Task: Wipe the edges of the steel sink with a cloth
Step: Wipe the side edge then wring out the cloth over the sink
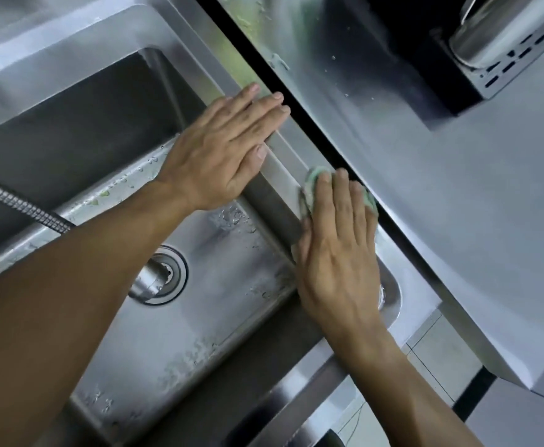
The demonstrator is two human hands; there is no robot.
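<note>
1. Where the steel sink [174,333] ends on its right side, a flat rim [283,156] runs diagonally from the upper left to the lower right, and just beside it lies a narrow dark gap [322,133] that separates it from the grey counter [457,221].
2. Between the two hands a short piece of this rim is free; above the left hand the rim continues bare toward the top of the picture.
3. Inside the basin the floor is wet with drops, and the round drain [159,275] sits near the middle, well apart from the rim.
4. A metal hose [19,204] enters from the left edge and passes behind the left forearm.
5. The left hand [222,153] lies flat on the rim, palm down, fingers straight and close together, holding nothing.
6. The right hand [338,250] is lower on the same rim, palm down, fingers straight and slightly spread.
7. Under these fingers is the green cloth [312,185], pressed on the rim; only its edges show around the fingertips.
8. At the upper right a perforated rack [509,66] with a steel vessel stands on the counter.
</note>
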